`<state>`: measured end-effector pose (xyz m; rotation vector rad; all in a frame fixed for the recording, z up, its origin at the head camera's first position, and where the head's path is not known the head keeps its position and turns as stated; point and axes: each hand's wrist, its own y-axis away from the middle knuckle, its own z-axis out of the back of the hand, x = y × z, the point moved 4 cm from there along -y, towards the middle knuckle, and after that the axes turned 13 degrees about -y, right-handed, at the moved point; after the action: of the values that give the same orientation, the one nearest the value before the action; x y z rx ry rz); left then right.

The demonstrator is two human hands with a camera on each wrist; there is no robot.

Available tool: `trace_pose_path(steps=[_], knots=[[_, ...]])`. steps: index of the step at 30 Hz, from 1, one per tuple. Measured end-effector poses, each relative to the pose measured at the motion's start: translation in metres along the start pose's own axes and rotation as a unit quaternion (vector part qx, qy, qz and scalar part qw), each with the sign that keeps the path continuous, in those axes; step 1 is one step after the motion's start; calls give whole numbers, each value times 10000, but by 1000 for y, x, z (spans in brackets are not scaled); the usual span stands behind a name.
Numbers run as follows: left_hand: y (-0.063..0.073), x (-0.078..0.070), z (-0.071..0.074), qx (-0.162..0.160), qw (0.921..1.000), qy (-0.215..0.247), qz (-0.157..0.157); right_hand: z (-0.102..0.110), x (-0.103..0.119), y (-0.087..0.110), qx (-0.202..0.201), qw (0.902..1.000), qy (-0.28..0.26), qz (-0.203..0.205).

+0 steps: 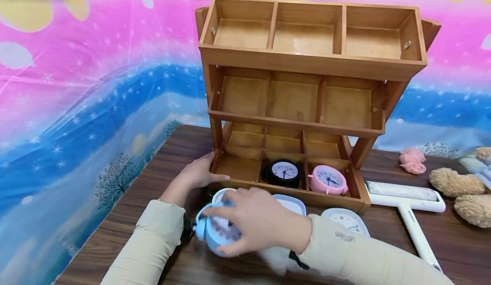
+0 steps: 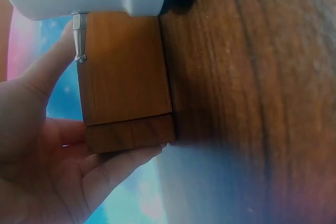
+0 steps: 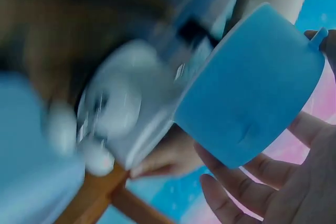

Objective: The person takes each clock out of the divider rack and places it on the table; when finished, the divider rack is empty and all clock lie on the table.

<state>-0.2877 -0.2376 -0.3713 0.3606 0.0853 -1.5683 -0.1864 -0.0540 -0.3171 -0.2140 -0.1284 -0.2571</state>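
Observation:
My right hand (image 1: 257,219) grips a light blue twin-bell alarm clock (image 1: 216,238), lifted in front of a wooden three-tier rack (image 1: 314,65). In the right wrist view the clock's plain blue body (image 3: 252,87) lies between the fingers and thumb. At the rack's lower left end, my left hand (image 1: 193,172) holds the corner of the bottom tier, thumb over the front edge. The left wrist view shows that wooden corner (image 2: 126,77) between thumb and fingers. A black clock (image 1: 284,173) and a pink clock (image 1: 327,180) sit in the bottom tier's middle and right compartments.
Before the rack stand a white clock (image 1: 222,194), partly hidden by the right hand, a blue-rimmed clock (image 1: 293,204) and a pale green clock (image 1: 347,220). Rightward lie a white lint roller (image 1: 402,197), pink yarn (image 1: 412,160) and a plush toy (image 1: 456,182).

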Motion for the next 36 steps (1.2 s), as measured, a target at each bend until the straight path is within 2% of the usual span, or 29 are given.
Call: trace_pose_path(steps=[3, 5, 12, 23, 31, 36], knots=[[0, -1, 1, -60, 10000, -48, 58, -11, 13, 3, 70, 9992, -100, 393], [0, -1, 0, -95, 9999, -64, 77, -17, 18, 3, 192, 9987, -120, 447], [0, -3, -1, -124, 9999, -24, 65, -35, 17, 4, 683, 9973, -231, 166], [0, -5, 1, -147, 9998, -142, 45, -45, 13, 4, 833, 9961, -267, 91], [0, -4, -1, -140, 9998, -136, 79, -49, 13, 6, 815, 9964, -189, 144], [1, -2, 0, -128, 9999, -77, 58, -32, 9, 2, 430, 9988, -244, -21]])
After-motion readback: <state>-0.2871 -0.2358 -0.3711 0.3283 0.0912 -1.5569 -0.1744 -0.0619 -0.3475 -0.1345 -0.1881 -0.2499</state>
